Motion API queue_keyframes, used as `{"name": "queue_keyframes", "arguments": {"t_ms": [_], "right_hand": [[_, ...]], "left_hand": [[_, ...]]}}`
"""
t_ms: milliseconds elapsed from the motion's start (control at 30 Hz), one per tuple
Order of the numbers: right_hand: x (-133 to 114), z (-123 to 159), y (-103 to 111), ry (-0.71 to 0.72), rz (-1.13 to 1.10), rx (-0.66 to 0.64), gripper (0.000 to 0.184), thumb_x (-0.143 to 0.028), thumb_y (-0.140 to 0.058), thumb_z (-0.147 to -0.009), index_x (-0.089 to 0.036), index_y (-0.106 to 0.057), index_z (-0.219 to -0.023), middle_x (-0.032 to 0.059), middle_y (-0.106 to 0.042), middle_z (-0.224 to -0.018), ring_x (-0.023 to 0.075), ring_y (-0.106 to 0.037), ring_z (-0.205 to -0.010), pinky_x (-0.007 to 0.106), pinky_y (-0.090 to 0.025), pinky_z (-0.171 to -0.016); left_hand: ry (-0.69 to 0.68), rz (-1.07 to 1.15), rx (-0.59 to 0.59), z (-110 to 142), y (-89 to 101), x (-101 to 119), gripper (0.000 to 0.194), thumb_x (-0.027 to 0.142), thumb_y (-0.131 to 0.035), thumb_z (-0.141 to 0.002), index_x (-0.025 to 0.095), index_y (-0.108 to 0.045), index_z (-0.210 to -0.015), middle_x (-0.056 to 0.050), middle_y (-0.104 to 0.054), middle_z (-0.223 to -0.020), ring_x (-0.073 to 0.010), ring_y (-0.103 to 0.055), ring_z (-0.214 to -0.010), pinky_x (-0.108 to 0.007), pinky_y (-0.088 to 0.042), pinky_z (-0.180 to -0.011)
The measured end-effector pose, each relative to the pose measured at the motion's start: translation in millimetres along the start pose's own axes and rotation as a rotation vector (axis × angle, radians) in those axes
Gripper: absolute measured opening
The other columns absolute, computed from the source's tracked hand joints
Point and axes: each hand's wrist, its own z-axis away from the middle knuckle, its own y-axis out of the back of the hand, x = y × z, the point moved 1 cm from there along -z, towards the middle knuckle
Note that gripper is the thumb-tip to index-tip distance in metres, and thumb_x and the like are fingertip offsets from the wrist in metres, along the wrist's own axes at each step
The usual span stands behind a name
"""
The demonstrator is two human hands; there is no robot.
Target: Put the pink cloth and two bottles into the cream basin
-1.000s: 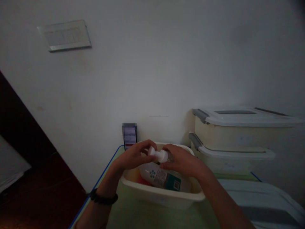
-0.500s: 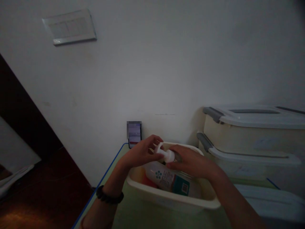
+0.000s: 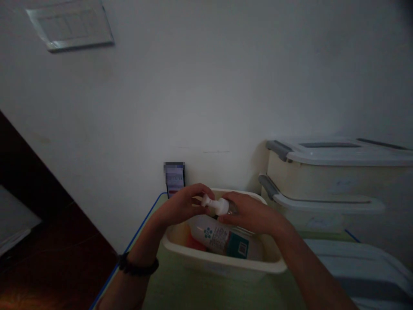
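Both my hands meet above a cream plastic basin (image 3: 222,267) on a green table. My right hand (image 3: 251,214) is wrapped round a small bottle whose body it mostly hides. Its white pump top (image 3: 215,205) sticks out to the left. My left hand (image 3: 182,208) pinches the nozzle end of that pump top, and a dark band sits on that wrist. A larger white bottle (image 3: 219,239) with a teal label lies on its side inside the basin under my hands, next to something red.
A phone (image 3: 174,178) leans against the white wall behind the basin. Two lidded storage boxes (image 3: 329,181) are stacked at the right, with another lid (image 3: 355,267) in front of them. A switch plate (image 3: 69,26) is high on the wall. Dark floor lies at the left.
My hands stay together on the pump bottle over the basin; the pump top has shifted slightly between my fingers. The view has swung a little, first right and then back.
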Motion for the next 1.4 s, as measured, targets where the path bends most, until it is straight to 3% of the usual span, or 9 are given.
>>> {"name": "queue_keyframes", "arguments": {"t_ms": [167,367,467,633,800,967,1133,1400], "right_hand": [[0.8,0.3,0.6,0.001,0.0,-0.003,0.045,-0.038,-0.063,-0.075,-0.019,-0.06,-0.116,0.009,-0.065,-0.116,0.0248,-0.06,-0.101,0.035,-0.043,-0.086],[-2.3,1.5,2.6,-0.01,0.001,-0.005,0.04,-0.037,-0.064,-0.075,-0.019,-0.063,-0.111,0.0089,-0.065,-0.116,0.0247,-0.061,-0.1,0.034,-0.044,-0.083],[-2.2,1.7,2.5,-0.012,0.002,0.001,0.043,-0.037,-0.064,-0.075,-0.019,-0.061,-0.114,0.0086,-0.065,-0.116,0.0238,-0.061,-0.099,0.033,-0.045,-0.082],[-0.6,1.4,1.6,-0.019,0.037,0.049,0.048,-0.041,-0.062,-0.077,-0.018,-0.058,-0.119,0.0103,-0.065,-0.117,0.025,-0.061,-0.101,0.035,-0.044,-0.084],[-4.7,1.5,3.8,0.014,0.088,0.119,0.042,-0.042,-0.063,-0.078,-0.02,-0.063,-0.114,0.0084,-0.067,-0.11,0.0247,-0.061,-0.098,0.035,-0.044,-0.085],[-8.1,-0.9,8.0,-0.022,0.133,0.264,0.035,-0.04,-0.044,-0.091,-0.016,-0.065,-0.106,0.0108,-0.063,-0.108,0.022,-0.058,-0.098,0.034,-0.043,-0.086],[-3.2,-0.7,3.4,0.011,0.182,0.126,0.029,-0.032,-0.057,-0.083,-0.017,-0.067,-0.107,0.0108,-0.063,-0.104,0.0245,-0.055,-0.102,0.037,-0.042,-0.09],[-5.9,4.2,0.3,-0.012,0.233,0.035,0.054,-0.024,-0.07,-0.068,-0.012,-0.058,-0.119,0.0137,-0.058,-0.118,0.0296,-0.048,-0.113,0.042,-0.038,-0.096]], "left_hand": [[0.104,0.025,0.019,-2.9,0.9,-9.2,0.038,0.022,-0.07,-0.067,0.014,-0.055,-0.101,-0.007,-0.067,-0.092,-0.0185,-0.065,-0.083,-0.03,-0.05,-0.071],[0.176,-0.103,0.03,-3.8,-0.9,-3.4,0.034,0.044,-0.062,-0.076,0.011,-0.063,-0.083,-0.006,-0.068,-0.069,-0.0166,-0.064,-0.06,-0.028,-0.05,-0.058],[0.174,-0.174,0.034,-3.5,-1.3,0.5,0.037,0.048,-0.058,-0.078,0.012,-0.063,-0.081,-0.007,-0.069,-0.068,-0.0166,-0.064,-0.061,-0.027,-0.05,-0.058],[0.128,-0.291,0.053,-3.4,1.0,3.9,0.035,0.047,-0.054,-0.082,0.014,-0.066,-0.083,-0.004,-0.069,-0.075,-0.0168,-0.062,-0.071,-0.025,-0.045,-0.064],[0.028,-0.468,0.118,-5.5,2.1,3.1,0.036,0.045,-0.051,-0.084,0.016,-0.064,-0.102,-0.006,-0.07,-0.093,-0.0178,-0.063,-0.082,-0.028,-0.047,-0.075],[0.047,-0.586,0.182,-7.3,3.7,-8.1,0.031,0.033,-0.061,-0.076,0.013,-0.063,-0.1,-0.011,-0.067,-0.1,-0.0225,-0.06,-0.088,-0.035,-0.046,-0.08],[0.074,-0.642,0.146,-8.0,5.1,-12.3,0.026,0.03,-0.058,-0.078,0.016,-0.064,-0.098,-0.009,-0.068,-0.095,-0.022,-0.06,-0.085,-0.033,-0.045,-0.077],[0.027,-0.608,0.112,-6.7,5.1,-9.0,0.019,0.027,-0.058,-0.078,0.017,-0.059,-0.094,-0.006,-0.066,-0.092,-0.0195,-0.059,-0.085,-0.031,-0.044,-0.077]]}}
